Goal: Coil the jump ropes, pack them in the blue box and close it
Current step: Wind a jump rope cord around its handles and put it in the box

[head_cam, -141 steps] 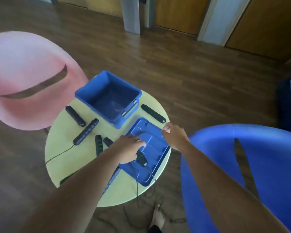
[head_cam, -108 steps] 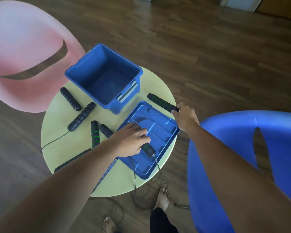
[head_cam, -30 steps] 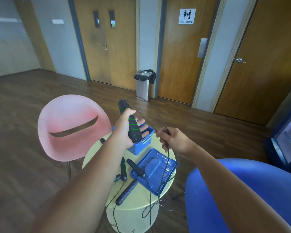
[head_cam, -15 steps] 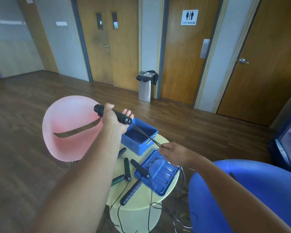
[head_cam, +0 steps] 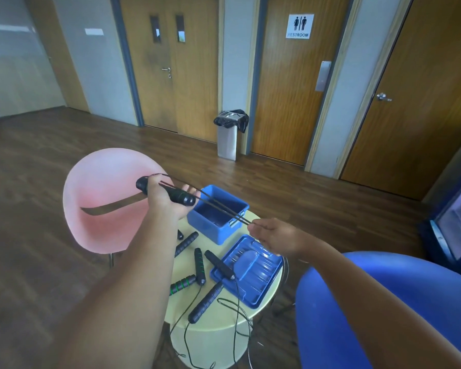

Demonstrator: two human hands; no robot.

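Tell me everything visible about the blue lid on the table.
The blue lid looks like moulded plastic, with a raised rim and ribbed panel. It lies flat on the round table, detached from the open blue box behind it. One black rope handle rests across its left edge; a cord crosses it.

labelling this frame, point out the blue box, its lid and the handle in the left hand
blue box (head_cam: pixel 203 229), head view, near outer wall
lid (head_cam: pixel 254 276), head view, bare ribbed middle
held handle (head_cam: pixel 182 197), head view, thick end past the palm
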